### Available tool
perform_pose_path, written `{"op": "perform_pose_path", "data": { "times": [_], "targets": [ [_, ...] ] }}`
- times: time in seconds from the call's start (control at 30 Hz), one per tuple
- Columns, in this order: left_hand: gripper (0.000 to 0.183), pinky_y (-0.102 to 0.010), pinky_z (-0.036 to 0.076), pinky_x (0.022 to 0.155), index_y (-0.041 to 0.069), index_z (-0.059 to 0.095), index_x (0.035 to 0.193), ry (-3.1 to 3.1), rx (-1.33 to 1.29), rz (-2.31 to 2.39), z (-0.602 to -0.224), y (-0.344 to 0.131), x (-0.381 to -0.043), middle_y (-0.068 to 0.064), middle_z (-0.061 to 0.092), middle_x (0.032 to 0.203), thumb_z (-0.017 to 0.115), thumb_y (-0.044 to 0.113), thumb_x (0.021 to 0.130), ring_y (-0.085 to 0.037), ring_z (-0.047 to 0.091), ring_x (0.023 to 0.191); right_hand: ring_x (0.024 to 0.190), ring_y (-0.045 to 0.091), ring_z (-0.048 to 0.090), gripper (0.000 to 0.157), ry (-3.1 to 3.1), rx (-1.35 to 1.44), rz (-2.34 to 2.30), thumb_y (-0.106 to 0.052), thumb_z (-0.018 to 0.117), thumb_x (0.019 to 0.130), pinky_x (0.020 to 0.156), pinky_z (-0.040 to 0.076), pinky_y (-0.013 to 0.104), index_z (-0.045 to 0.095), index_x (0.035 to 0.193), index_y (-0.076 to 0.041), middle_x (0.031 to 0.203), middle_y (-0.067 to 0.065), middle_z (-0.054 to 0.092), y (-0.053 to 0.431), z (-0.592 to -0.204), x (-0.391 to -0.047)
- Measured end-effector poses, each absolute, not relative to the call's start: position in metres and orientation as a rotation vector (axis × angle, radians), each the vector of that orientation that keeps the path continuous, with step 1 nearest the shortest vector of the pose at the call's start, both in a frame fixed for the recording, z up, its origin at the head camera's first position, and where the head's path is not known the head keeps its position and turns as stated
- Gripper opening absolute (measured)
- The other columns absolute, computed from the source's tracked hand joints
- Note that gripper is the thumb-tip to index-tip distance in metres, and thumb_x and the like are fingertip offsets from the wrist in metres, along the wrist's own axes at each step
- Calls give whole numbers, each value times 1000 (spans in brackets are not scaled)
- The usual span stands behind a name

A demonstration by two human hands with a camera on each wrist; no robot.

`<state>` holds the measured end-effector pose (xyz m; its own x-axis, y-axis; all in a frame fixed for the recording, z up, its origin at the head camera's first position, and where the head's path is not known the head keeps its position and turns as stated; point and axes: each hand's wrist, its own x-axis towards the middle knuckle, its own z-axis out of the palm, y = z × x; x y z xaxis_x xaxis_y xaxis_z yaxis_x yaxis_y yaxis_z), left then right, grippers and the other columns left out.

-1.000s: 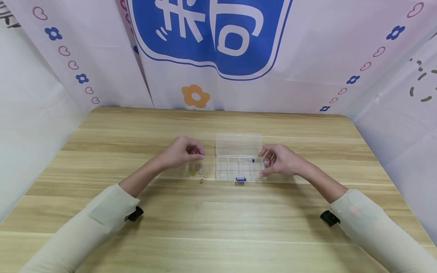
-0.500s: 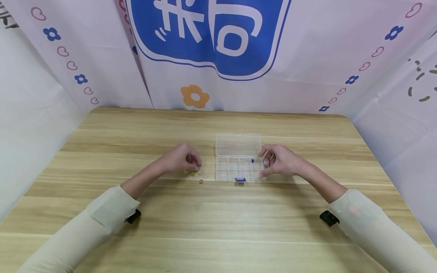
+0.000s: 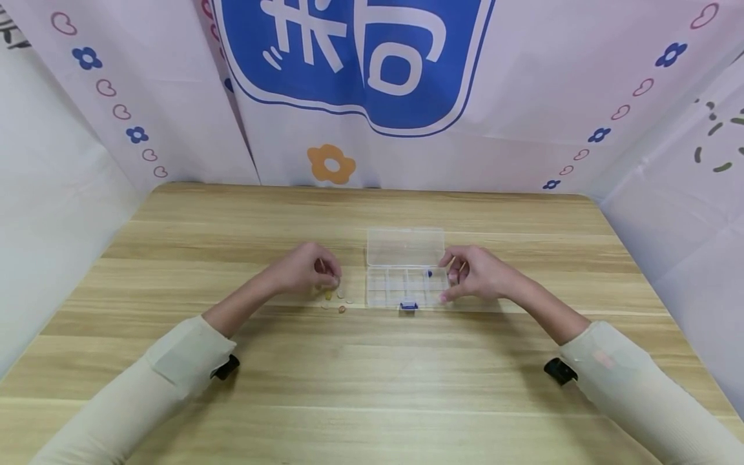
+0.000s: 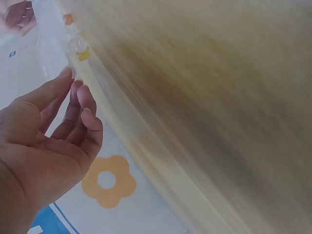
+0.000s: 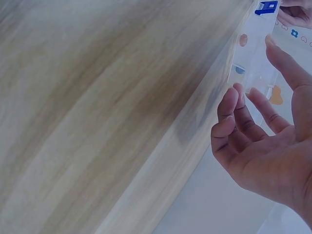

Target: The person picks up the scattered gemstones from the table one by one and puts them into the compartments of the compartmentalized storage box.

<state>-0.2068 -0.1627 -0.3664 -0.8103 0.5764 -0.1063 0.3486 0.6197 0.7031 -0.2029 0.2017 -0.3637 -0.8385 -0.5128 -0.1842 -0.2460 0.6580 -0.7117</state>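
Head cam: pcs (image 3: 341,309) nr L grip (image 3: 303,268) too sm. to ID; sign (image 3: 351,84) cut @ top.

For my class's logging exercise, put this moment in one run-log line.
left fingers: pinch clear piece; right fingers: hold box; lid: open; blue piece: inside; yellow piece, orange piece: on table

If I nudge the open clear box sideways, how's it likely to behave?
The open clear box looks like thin plastic, so it is probably light and may slide easily on the smooth-looking table. Lying low and flat, it seems unlikely to tip. The blue piece inside might shift about.
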Motion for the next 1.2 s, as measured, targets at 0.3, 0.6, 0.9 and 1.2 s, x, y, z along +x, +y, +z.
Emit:
{"op": "perform_pose_path", "data": {
  "times": [0.3, 0.6, 0.9, 1.2],
  "targets": [
    [4, -28, 57, 69, -2, 77, 95, 2549, 762, 1019, -364, -163, -208, -7, 74, 86, 76, -2, 90, -18, 66, 77, 78, 21, 58, 55, 2510, -595, -996, -12, 94, 76, 71, 51, 29, 62, 118, 6, 89, 10, 63, 202, -363, -203],
    [4, -26, 55, 68, -2, 76, 93, 2579, 798, 1031, -359, -160, -208, -7, 74, 85, 78, 0, 90, -19, 66, 76, 77, 20, 57, 54, 2517, -591, -993, -12, 94, 76, 70, 51, 29, 63, 117, 5, 89, 10, 63, 202, -363, -203],
    [5, -26, 55, 68, -2, 77, 94, 2558, 823, 1066, -359, -157, -207, -7, 75, 87, 78, 1, 91, -18, 66, 77, 77, 20, 58, 55, 2521, -604, -989, -13, 94, 75, 71, 51, 29, 63, 117, 6, 88, 9, 63, 202, -365, -204],
    [5, -29, 57, 73, -3, 77, 96, 2551, 813, 1097, -355, -152, -206, -7, 75, 89, 76, 0, 92, -18, 67, 81, 77, 21, 58, 56, 2520, -600, -987, -14, 95, 75, 70, 51, 29, 63, 117, 5, 88, 9, 63, 202, -366, -205]
  ]
}}
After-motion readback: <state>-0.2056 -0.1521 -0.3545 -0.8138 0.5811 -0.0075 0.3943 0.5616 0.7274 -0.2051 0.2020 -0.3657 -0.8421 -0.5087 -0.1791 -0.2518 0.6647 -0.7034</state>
